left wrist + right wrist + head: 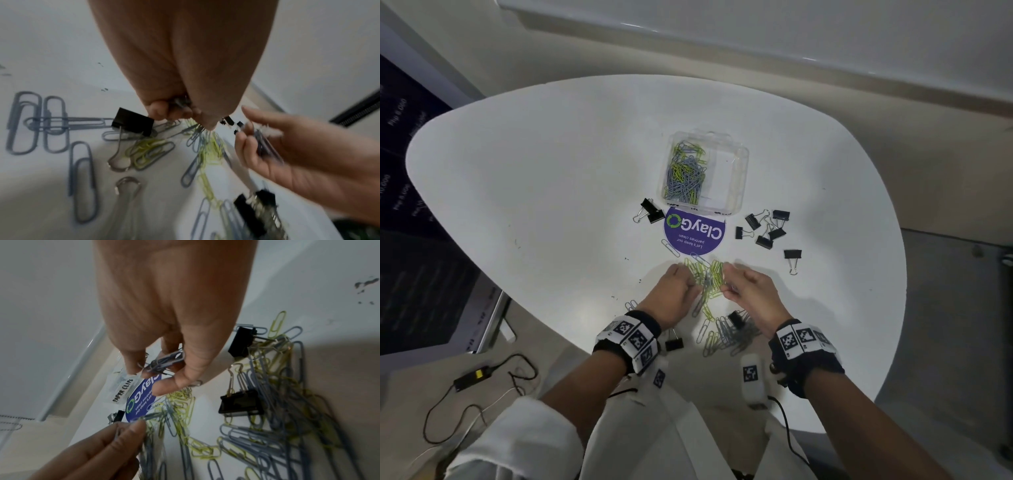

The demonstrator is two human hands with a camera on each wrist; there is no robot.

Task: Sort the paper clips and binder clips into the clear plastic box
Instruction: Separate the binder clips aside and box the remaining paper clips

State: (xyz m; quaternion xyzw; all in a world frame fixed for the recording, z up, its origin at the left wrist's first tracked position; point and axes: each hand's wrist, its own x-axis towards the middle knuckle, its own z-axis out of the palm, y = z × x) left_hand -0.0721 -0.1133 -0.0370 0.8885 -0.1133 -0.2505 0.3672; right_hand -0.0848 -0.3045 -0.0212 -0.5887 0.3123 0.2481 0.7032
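L hand [677, 291]: fingers curled, gripped grey paper clips [707, 286] over loose pile.
R hand [751, 291]: pinched grey clip bunch.
Clear box [736, 164]: paper clips in L compartment.

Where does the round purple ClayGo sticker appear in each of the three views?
Head: the ClayGo sticker lies at the centre of the white table, just in front of the clear plastic box.
Left wrist: not in it.
Right wrist: the sticker shows lower left of centre, below the right hand.
Shared landmark: the pile of yellow and grey paper clips between the hands.
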